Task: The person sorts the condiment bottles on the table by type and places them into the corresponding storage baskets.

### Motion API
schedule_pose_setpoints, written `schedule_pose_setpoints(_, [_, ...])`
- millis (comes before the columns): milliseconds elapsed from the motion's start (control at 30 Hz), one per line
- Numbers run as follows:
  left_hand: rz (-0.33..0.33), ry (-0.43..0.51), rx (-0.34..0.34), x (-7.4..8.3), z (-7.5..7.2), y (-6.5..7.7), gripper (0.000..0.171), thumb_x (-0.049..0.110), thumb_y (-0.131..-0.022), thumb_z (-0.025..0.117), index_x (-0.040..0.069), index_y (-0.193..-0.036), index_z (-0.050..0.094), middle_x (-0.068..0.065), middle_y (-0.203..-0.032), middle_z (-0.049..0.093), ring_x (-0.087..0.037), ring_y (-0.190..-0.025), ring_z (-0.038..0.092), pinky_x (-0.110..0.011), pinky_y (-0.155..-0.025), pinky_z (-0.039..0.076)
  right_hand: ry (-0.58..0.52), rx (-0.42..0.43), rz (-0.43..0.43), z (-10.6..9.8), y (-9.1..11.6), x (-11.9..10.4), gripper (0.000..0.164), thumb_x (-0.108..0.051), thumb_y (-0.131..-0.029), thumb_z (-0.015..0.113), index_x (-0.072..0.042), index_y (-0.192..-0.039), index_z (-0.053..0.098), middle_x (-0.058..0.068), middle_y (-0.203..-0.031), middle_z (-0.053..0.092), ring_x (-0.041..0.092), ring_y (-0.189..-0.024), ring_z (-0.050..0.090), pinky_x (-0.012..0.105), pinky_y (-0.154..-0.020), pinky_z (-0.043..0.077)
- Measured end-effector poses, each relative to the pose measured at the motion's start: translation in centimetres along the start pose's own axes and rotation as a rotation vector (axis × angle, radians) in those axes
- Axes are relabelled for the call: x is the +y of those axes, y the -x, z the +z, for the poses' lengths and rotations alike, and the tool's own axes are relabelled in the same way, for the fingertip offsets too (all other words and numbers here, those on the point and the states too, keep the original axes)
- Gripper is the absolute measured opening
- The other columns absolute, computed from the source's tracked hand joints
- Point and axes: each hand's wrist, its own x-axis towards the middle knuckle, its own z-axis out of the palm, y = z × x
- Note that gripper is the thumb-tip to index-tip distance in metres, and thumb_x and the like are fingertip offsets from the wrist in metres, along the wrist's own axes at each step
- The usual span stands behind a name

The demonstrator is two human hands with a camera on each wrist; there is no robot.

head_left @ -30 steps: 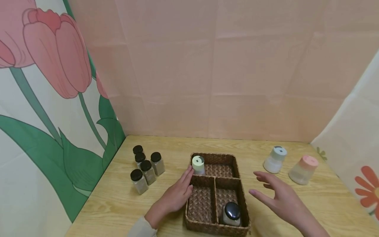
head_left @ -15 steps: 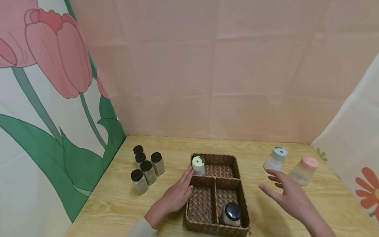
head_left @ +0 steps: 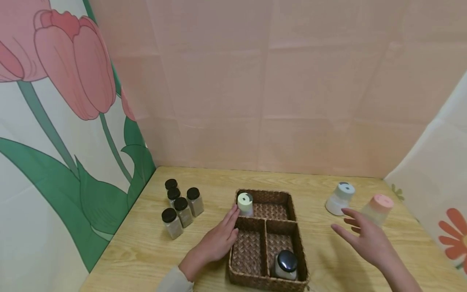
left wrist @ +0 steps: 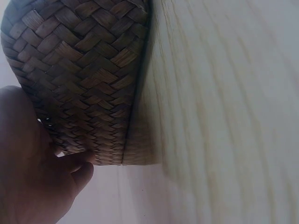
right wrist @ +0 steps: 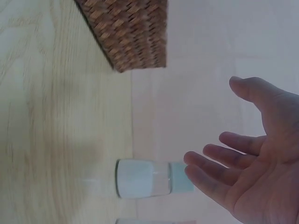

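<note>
My left hand [head_left: 218, 239] lies along the left side of a brown woven basket [head_left: 268, 280], its fingers straight against the rim beside a jar with a pale green cap [head_left: 245, 204]. That jar stands in the basket's back compartment. In the left wrist view the same hand [left wrist: 35, 172] touches the woven wall [left wrist: 79, 70]. My right hand [head_left: 370, 241] hovers over the table with fingers apart, holding nothing. Just beyond it stands a jar with a light blue cap [head_left: 339, 199]. A pink-capped jar [head_left: 381, 205] is partly hidden behind this hand.
A black-lidded jar [head_left: 286, 264] stands in the basket's front right compartment. Several square jars with black lids [head_left: 181, 211] are grouped on the wooden table [head_left: 204, 182] at the left. A pink cloth backdrop [head_left: 262, 89] rises behind the table's back edge.
My right hand has moved right, away from the basket and toward the blue- and pink-capped jars, and now covers part of the pink-capped one. The left hand stays at the basket.
</note>
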Motion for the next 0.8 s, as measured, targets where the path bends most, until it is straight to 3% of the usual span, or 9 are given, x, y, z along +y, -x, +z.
schedule_pose_setpoints(233, [0.006,-0.005,-0.006,-0.1,0.0,0.0,0.055,0.037,-0.103,0.019,0.021,-0.151,0.0,0.006,-0.157,-0.009,-0.011,-0.143,0.004,-0.039,-0.11,0.029,0.009,-0.027,0.057,-0.2,-0.3,2.0,0.066,-0.04,-0.089,0.062,0.006,-0.132,0.043,0.037,-0.12,0.052,0.052,-0.096,0.058,0.058,-0.075,0.049])
schedule_pose_setpoints(433, [0.016,-0.021,0.003,-0.1,0.0,-0.1,0.055,0.032,-0.103,0.024,0.02,-0.151,0.001,0.005,-0.157,-0.008,-0.011,-0.143,0.004,-0.04,-0.11,0.029,0.037,-0.029,0.102,-0.4,-0.3,3.8,0.067,-0.041,-0.089,0.06,0.008,-0.131,0.043,0.038,-0.114,0.054,0.054,-0.095,0.057,0.061,-0.073,0.047])
schedule_pose_setpoints(800, [0.019,-0.012,0.001,-0.1,0.1,-0.1,0.055,0.03,-0.103,0.025,0.02,-0.151,0.0,0.006,-0.157,-0.01,-0.012,-0.143,0.004,-0.04,-0.11,0.029,0.037,-0.067,0.189,-0.9,-0.3,5.6,0.075,-0.049,-0.09,0.054,0.008,-0.136,0.037,0.036,-0.123,0.05,0.053,-0.106,0.052,0.061,-0.073,0.044])
